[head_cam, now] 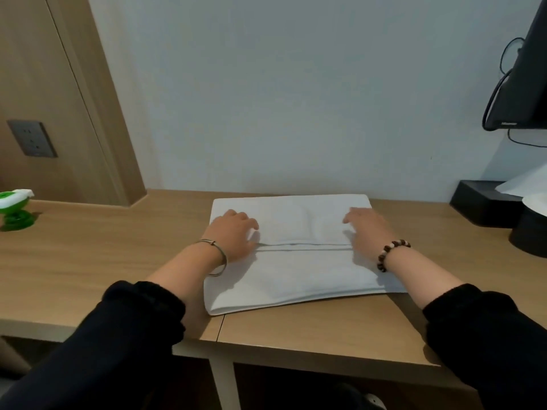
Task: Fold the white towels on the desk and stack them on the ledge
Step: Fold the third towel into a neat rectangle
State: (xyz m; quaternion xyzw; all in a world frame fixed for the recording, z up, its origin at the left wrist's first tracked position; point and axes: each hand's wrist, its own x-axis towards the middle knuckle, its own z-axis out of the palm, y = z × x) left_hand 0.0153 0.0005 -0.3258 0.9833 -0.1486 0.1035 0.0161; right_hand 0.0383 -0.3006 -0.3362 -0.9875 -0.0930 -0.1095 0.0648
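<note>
Accordingly, my left hand [233,235] and right hand [367,232] pressed loosely spread fingers on the white towel [296,273], lying folded beneath both palms on the desk [118,261]. Caution: uneven sliding by either hand could have dragged the upper flap askew, misaligning its edges

Bare desk [88,261] is lying open left of the towel [296,276], out to a green stand [14,211] near the left edge, and along the near strip in front. On the right a black box [476,202] and a dark round thing [529,238] are crowding the corner, a monitor [527,78] and cables [493,94] hanging above. The wall [296,99] is closing the back.
</note>
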